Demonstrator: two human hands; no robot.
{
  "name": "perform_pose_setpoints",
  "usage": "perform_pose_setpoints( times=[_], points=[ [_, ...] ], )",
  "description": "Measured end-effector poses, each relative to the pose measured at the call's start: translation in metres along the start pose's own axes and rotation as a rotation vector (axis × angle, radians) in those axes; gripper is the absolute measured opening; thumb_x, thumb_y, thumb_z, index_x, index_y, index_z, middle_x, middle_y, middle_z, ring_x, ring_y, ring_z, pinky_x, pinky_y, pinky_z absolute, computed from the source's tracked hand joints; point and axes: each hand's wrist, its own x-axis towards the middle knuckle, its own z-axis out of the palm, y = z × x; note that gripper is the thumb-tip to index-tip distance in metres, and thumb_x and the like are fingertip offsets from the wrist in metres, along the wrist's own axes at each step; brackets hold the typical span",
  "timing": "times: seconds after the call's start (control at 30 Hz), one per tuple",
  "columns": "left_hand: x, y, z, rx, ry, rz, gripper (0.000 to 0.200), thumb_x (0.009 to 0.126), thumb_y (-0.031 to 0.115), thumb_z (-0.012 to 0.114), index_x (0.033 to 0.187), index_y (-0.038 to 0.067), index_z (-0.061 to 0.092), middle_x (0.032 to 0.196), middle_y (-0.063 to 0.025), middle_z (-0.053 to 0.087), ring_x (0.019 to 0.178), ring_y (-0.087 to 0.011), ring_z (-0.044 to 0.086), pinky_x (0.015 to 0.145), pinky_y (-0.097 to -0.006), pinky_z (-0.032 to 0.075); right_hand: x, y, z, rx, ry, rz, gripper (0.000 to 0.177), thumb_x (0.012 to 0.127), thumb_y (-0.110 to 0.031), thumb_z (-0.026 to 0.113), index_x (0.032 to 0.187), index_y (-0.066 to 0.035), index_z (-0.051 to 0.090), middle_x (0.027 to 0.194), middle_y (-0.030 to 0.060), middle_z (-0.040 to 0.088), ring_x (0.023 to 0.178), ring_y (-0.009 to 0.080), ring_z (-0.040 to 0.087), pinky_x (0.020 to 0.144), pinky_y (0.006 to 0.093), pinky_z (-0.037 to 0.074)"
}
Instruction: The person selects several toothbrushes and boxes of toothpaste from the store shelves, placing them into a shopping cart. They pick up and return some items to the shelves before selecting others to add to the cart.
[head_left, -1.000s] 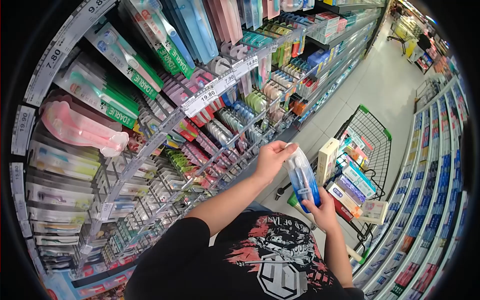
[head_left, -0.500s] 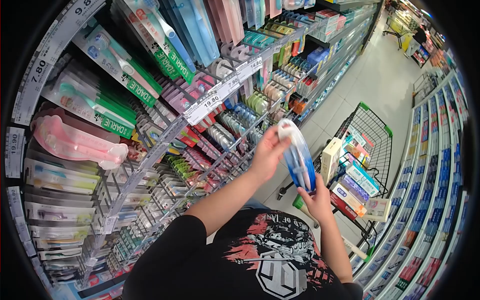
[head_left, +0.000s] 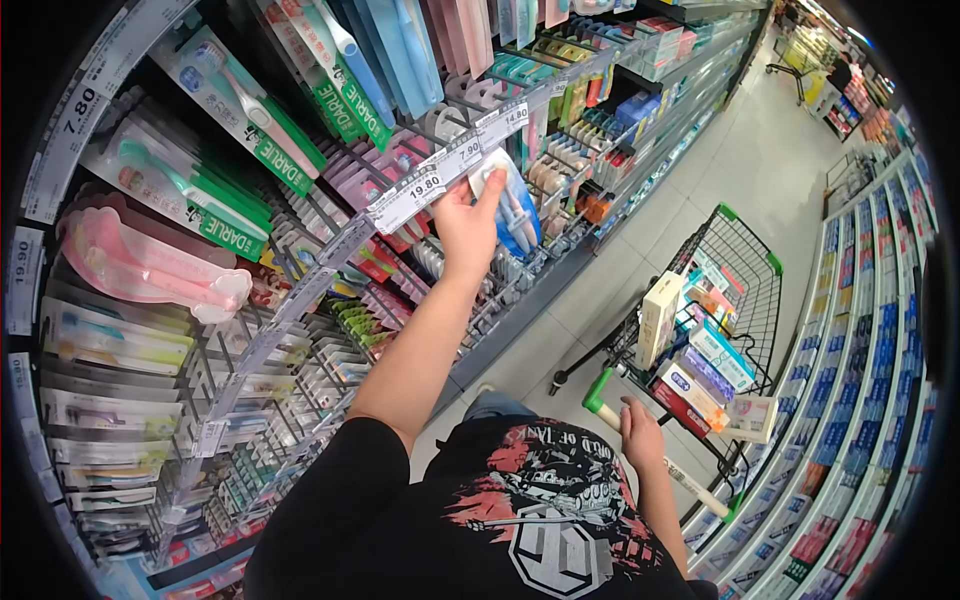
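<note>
My left hand (head_left: 468, 225) reaches into the rack on the left, its thumb and fingers pinching the white top of a blue-and-clear toothbrush pack (head_left: 518, 215). The pack hangs tilted from the hand, just below the price labels (head_left: 465, 157), in front of other hanging packs. Lower down, my right hand (head_left: 642, 432) lies over the shopping cart's handle (head_left: 690, 486), fingers curled; their undersides are hidden.
The wire shopping cart (head_left: 738, 245) holds several boxes, including a cream carton (head_left: 659, 315) and a light-blue box (head_left: 722, 357). DARLIE toothbrush packs (head_left: 245, 115) hang at upper left. Shelves of packaged goods (head_left: 850, 330) line the right side. A tiled aisle (head_left: 690, 190) runs ahead.
My left hand has carried the toothbrush pack left and up to the rack. The right hand has let go of the pack and dropped to the cart handle.
</note>
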Motion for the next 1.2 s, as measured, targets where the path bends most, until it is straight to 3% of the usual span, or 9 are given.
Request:
perform_pose_setpoints(
  times=[0.1, 0.17, 0.27, 0.73, 0.8, 0.93, 1.1, 1.2],
  points=[
    [0.006, -0.001, -0.001, 0.076, 0.000, 0.032, 0.036, 0.096, 0.007, 0.071, 0.128, -0.007, 0.061, 0.125, -0.0116, 0.068, 0.112, -0.0154, 0.064, 0.099, -0.0293, 0.049, -0.001, 0.002, 0.003, -0.081, 0.026, 0.004, 0.027, 0.105, -0.032, 0.047, 0.120, -0.014, 0.061, 0.105, 0.0181, 0.072, 0.092, 0.0405, 0.069, 0.081, 0.0515, 0.053],
    [0.012, -0.005, 0.000, 0.085, 0.011, 0.192, 0.034, 0.096, 0.008, 0.071, 0.126, -0.007, 0.062, 0.125, -0.0121, 0.068, 0.113, -0.0159, 0.063, 0.099, -0.0293, 0.048, 0.000, 0.002, 0.002, -0.081, 0.029, 0.010, 0.026, 0.104, -0.032, 0.048, 0.113, -0.014, 0.063, 0.096, 0.0169, 0.073, 0.085, 0.0407, 0.069, 0.077, 0.0516, 0.054],
    [0.015, 0.004, 0.003, 0.192, 0.026, 0.159, 0.036, 0.095, 0.012, 0.073, 0.124, -0.006, 0.063, 0.124, -0.0123, 0.068, 0.112, -0.0161, 0.063, 0.099, -0.0298, 0.047, 0.000, 0.002, 0.002, -0.072, 0.047, 0.014, 0.026, 0.104, -0.033, 0.049, 0.109, -0.013, 0.065, 0.092, 0.0163, 0.073, 0.082, 0.0409, 0.069, 0.074, 0.0516, 0.054],
    [0.014, -0.008, 0.011, 0.211, 0.081, 0.209, 0.032, 0.095, 0.010, 0.073, 0.121, -0.007, 0.065, 0.120, -0.0112, 0.070, 0.109, -0.0151, 0.063, 0.098, -0.0302, 0.047, 0.000, 0.010, 0.008, -0.127, 0.047, -0.003, 0.028, 0.104, -0.032, 0.049, 0.100, -0.011, 0.066, 0.087, 0.0180, 0.071, 0.078, 0.0416, 0.068, 0.070, 0.0522, 0.053],
    [0.014, -0.007, 0.016, 0.157, 0.055, 0.273, 0.031, 0.093, 0.011, 0.075, 0.117, -0.007, 0.066, 0.113, -0.0106, 0.071, 0.101, -0.0133, 0.063, 0.091, -0.0303, 0.049, 0.000, 0.009, 0.008, -0.160, 0.035, 0.008, 0.028, 0.104, -0.033, 0.049, 0.099, -0.011, 0.066, 0.086, 0.0182, 0.071, 0.077, 0.0416, 0.068, 0.070, 0.0523, 0.053],
    [0.021, -0.018, 0.017, 0.148, 0.054, 0.209, 0.029, 0.093, 0.014, 0.076, 0.115, -0.004, 0.069, 0.108, -0.0101, 0.072, 0.098, -0.0134, 0.064, 0.087, -0.0305, 0.050, 0.001, 0.013, 0.011, -0.160, 0.036, 0.002, 0.030, 0.104, -0.033, 0.048, 0.097, -0.011, 0.066, 0.086, 0.0175, 0.071, 0.076, 0.0409, 0.068, 0.069, 0.0519, 0.053],
    [0.026, -0.025, 0.007, 0.280, 0.086, 0.318, 0.030, 0.093, 0.016, 0.075, 0.116, -0.003, 0.070, 0.106, -0.0115, 0.074, 0.095, -0.0194, 0.067, 0.087, -0.0326, 0.050, 0.002, 0.013, 0.013, -0.177, 0.029, 0.011, 0.030, 0.103, -0.033, 0.048, 0.095, -0.010, 0.066, 0.084, 0.0171, 0.070, 0.076, 0.0403, 0.068, 0.068, 0.0515, 0.053],
    [0.021, -0.006, 0.008, 0.313, 0.062, 0.179, 0.030, 0.093, 0.008, 0.075, 0.118, -0.006, 0.066, 0.113, -0.0095, 0.070, 0.105, -0.0154, 0.063, 0.096, -0.0311, 0.048, 0.002, 0.015, 0.014, -0.191, 0.048, -0.003, 0.029, 0.103, -0.031, 0.048, 0.093, -0.010, 0.066, 0.083, 0.0170, 0.070, 0.074, 0.0402, 0.067, 0.067, 0.0513, 0.052]
  ],
)
